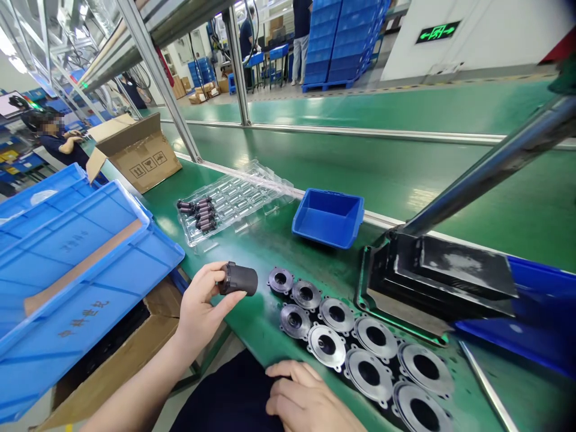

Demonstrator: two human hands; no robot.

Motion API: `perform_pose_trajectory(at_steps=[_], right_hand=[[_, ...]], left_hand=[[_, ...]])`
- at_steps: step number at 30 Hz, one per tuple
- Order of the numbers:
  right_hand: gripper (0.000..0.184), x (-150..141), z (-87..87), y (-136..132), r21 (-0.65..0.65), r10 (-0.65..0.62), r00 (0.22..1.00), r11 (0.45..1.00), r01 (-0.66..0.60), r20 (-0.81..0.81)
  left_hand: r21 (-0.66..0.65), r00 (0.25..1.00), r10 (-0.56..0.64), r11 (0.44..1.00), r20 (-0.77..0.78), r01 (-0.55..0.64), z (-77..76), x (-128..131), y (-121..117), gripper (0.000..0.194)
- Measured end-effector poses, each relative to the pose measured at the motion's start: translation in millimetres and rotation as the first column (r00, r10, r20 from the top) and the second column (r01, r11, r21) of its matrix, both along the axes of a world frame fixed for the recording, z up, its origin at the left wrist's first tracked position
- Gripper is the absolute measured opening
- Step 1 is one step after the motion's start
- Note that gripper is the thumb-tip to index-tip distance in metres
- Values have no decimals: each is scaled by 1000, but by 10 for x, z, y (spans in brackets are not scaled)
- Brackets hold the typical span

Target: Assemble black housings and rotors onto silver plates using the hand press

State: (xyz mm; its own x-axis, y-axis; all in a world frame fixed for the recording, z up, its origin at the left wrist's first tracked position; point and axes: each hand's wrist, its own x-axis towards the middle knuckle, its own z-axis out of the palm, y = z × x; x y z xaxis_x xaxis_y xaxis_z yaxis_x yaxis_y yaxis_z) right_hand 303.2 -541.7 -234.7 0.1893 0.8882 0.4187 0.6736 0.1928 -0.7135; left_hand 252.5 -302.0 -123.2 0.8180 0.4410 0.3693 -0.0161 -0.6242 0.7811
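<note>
A: Holding what, in the left grip (202, 305)?

B: A black cylinder (242, 280), just lower left of frame centre, at the near edge of the green surface (265, 241). Narrowed around its left end, fingers over, thumb beneath.

A: And the right grip (306, 393)?

B: Loosely curled, bottom centre, near the flanges (386, 375). Unable to tell whether holding anything, with the palm hidden.

A: Set out how, those flanges?

B: In two rows, slanting from the centre down to the lower right, metal faces up.

A: Anything around them?

B: To the right, a black housing (465, 267); in the lower right corner, a silver rod (488, 387). Above centre right, a blue bin (327, 225). Left of that, a clear tray (243, 195), carrying small dark parts (206, 216) at its left end.

A: Farther left?

B: Blue crates (85, 252) along the left edge, with a carton (141, 159), flaps raised, in the upper left.

A: Spotting anyone?

B: Yes, a co-worker (67, 144), far upper left.
</note>
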Motion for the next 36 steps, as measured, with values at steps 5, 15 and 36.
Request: perform_pose_trajectory(at_steps=[5, 15, 36], right_hand=[[21, 3, 31, -4, -71, 23, 1000, 997, -22, 10], [22, 11, 228, -56, -127, 35, 998, 991, -41, -51], [18, 73, 406, -28, -280, 64, 997, 959, -52, 33]], left_hand=[[266, 1000, 6, 964, 12, -9, 80, -6, 35, 16], [486, 887, -132, 796, -442, 361, -127, -50, -122, 19], [599, 869, -124, 678, -479, 426, -140, 151, -202, 25]])
